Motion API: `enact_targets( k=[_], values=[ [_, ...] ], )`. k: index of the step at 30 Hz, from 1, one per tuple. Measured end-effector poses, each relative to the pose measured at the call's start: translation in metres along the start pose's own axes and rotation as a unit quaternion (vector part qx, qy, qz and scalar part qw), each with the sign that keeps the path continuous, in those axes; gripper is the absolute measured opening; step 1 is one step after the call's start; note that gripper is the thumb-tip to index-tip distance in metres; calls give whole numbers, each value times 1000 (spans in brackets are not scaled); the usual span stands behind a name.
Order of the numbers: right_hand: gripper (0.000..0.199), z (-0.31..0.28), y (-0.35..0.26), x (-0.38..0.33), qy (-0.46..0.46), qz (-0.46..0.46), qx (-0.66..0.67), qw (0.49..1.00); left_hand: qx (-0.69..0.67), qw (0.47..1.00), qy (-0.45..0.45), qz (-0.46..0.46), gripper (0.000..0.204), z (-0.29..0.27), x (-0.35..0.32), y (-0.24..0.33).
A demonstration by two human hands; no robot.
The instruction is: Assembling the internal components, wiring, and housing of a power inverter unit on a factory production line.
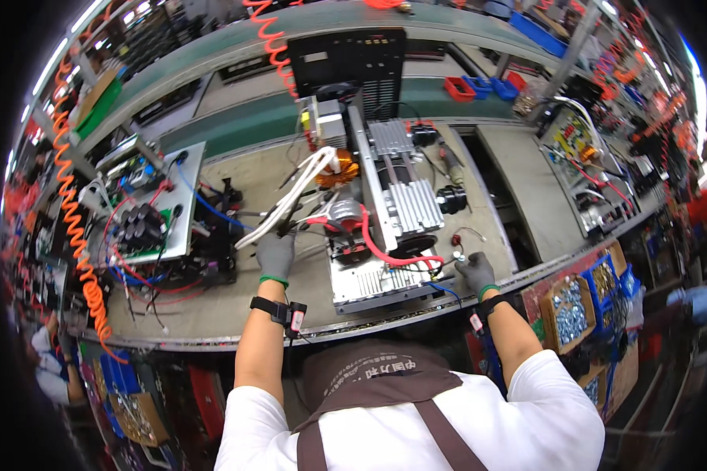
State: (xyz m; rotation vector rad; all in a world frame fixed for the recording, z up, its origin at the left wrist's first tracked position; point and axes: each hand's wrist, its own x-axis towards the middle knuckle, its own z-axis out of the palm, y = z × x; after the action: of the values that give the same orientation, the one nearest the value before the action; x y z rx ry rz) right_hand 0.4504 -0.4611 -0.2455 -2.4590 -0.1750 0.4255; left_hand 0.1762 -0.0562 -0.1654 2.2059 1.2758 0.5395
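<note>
A partly built electrical unit stands on the bench before me, with ribbed silver heat sinks (414, 206), a copper-wound coil (338, 168) and an upright black panel (346, 67). Thick white cables (301, 182) run from the coil toward my left hand (276, 257). That hand wears a grey glove with a green cuff, its fingers closed round the cables by the unit's left side. My right hand (477, 272), gloved likewise, is at the unit's near right corner. Its fingers are pinched together on a small thing too hidden to name, close to a thick red cable (385, 255).
At left stands another open unit with a circuit board (145, 231); a third unit (593, 169) sits at right. An orange coiled hose (75, 228) hangs at left. A hand tool (451, 163) lies beyond the heat sinks. Bins of metal fasteners (569, 314) flank my right side.
</note>
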Motion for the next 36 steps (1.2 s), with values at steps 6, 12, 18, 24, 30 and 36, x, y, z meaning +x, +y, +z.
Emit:
enact_targets(
  k=[6,12,18,24,30,36],
  values=[
    [44,9,12,-1,57,-75,-31,995,269,939,189,105,33,-66,-56,32],
    [33,-29,8,-18,-5,-23,219,975,39,995,77,52,32,-90,-121,30],
    [22,-79,-51,-61,-82,-125,248,957,-143,978,-128,-78,64,-16,-118,-14],
    [17,-106,-103,-107,-289,-175,238,911,-192,974,-63,-106,89,3,-115,-40],
    [18,-57,-135,-139,-409,-275,203,846,-188,977,-35,-99,80,-7,-60,-43],
    [18,17,-179,-143,-399,-438,136,794,-184,977,-103,-30,68,-14,-72,-59]
  ],
)
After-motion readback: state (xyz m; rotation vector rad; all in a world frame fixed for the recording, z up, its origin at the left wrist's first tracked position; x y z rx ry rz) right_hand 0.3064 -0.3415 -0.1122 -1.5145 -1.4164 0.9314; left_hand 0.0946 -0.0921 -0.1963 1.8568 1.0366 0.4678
